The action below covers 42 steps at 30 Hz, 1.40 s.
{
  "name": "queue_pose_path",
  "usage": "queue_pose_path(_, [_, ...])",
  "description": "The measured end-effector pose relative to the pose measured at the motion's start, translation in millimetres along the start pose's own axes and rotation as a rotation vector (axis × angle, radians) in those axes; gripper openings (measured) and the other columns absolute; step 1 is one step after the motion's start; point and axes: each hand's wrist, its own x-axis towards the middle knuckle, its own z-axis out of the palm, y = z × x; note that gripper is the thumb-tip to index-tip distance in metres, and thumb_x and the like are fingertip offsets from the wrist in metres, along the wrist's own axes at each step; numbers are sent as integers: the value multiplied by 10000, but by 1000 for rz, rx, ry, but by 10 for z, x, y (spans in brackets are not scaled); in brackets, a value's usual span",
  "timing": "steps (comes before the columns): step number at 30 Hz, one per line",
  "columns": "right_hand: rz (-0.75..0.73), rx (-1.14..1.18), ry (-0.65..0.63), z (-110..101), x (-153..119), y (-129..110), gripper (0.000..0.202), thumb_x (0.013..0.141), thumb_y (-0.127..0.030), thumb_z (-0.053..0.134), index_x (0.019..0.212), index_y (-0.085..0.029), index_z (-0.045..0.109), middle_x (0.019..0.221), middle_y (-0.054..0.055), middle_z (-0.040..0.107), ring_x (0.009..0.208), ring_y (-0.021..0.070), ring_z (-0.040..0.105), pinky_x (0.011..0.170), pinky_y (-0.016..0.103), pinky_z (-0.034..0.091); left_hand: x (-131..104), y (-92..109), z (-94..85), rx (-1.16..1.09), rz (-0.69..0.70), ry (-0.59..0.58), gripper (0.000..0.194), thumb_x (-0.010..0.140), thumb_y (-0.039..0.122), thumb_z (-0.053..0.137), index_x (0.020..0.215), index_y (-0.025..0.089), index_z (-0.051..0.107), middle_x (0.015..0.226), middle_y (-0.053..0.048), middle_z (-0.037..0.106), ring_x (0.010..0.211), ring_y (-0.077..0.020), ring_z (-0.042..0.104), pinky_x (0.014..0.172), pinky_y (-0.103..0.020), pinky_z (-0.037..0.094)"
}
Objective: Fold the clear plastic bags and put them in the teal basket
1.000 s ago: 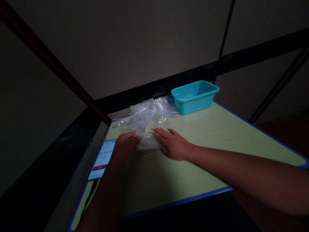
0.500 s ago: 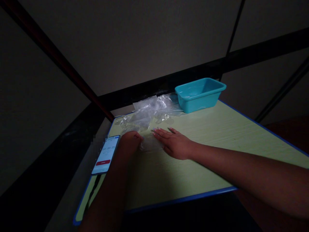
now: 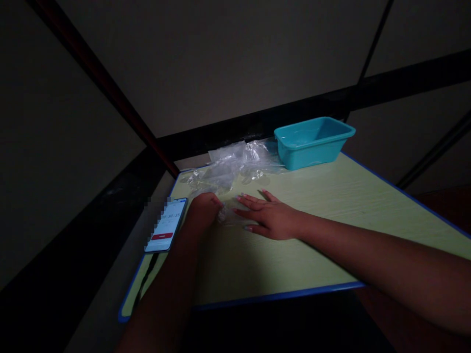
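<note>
A clear plastic bag (image 3: pixel 232 215) lies flat on the table between my two hands. Its left edge is gathered in the closed fingers of my left hand (image 3: pixel 204 210). My right hand (image 3: pixel 274 217) rests palm down over the bag's right part, fingers stretched out and spread. Just beyond both hands is a loose pile of clear plastic bags (image 3: pixel 228 169), crumpled and overlapping, so single bags are hard to tell apart.
A turquoise plastic basin (image 3: pixel 312 149) stands at the table's far right corner, beside the pile. A phone (image 3: pixel 167 225) showing a timer lies along the left edge, a dark strap (image 3: pixel 147 274) below it. The pale table (image 3: pixel 312 260) has a blue rim; walls rise behind it.
The view has shifted slightly, moving everything a little right. The fingers of my right hand are spread wider. My left hand still grips the bag's left edge, which looks more bunched.
</note>
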Motion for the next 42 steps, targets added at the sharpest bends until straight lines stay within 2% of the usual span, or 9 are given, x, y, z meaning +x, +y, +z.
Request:
queue_pose_path(7, [-67, 19, -26, -14, -2, 6, 564, 908, -435, 421, 1423, -225, 327, 1519, 114, 155, 1387, 261, 172, 1077, 565, 93, -5, 1, -1, 0, -7, 2, 106, 713, 215, 544, 649, 174, 618, 561, 6, 604, 590, -143, 564, 568, -239, 377])
queue_pose_path(12, [-83, 42, -11, -10, -1, 33, 587, 902, -458, 426, 1429, -227, 311, 1517, 118, 158, 1388, 266, 163, 1076, 568, 87, -10, -15, -16, 12, -16, 10, 109, 709, 216, 546, 643, 172, 621, 568, 8, 606, 594, -142, 568, 562, -236, 381])
queue_pose_path(20, [-41, 43, -17, -46, -5, 46, 620, 916, -458, 398, 1459, -221, 216, 1513, 116, 172, 1392, 245, 152, 1083, 559, 59, -13, -34, -6, 19, -7, -12, 122, 718, 150, 526, 657, 171, 630, 550, 21, 604, 565, -119, 571, 559, -218, 390])
queue_pose_path(26, [-23, 28, -62, -70, -14, 14, 599, 913, -480, 391, 1442, -227, 269, 1522, 110, 129, 1395, 273, 126, 1064, 605, 49, -21, -19, -11, 35, -7, -20, 121, 735, 162, 538, 652, 168, 625, 576, 9, 616, 588, -131, 580, 566, -228, 391])
queue_pose_path(38, [-11, 30, -85, -55, -33, 19, 592, 874, -555, 443, 1406, -317, 341, 1524, 112, 123, 1388, 306, 137, 1041, 625, 1, -25, -41, 8, 79, 29, -4, 161, 754, 137, 485, 684, 169, 627, 716, -28, 658, 682, -148, 596, 623, -246, 403])
queue_pose_path(42, [-14, 31, -96, -59, -31, 17, 595, 871, -565, 440, 1404, -314, 348, 1518, 120, 141, 1388, 306, 133, 1036, 632, -5, -16, -46, 22, 126, -6, 22, 88, 769, 223, 562, 792, 174, 632, 805, -50, 662, 754, -185, 605, 654, -271, 425])
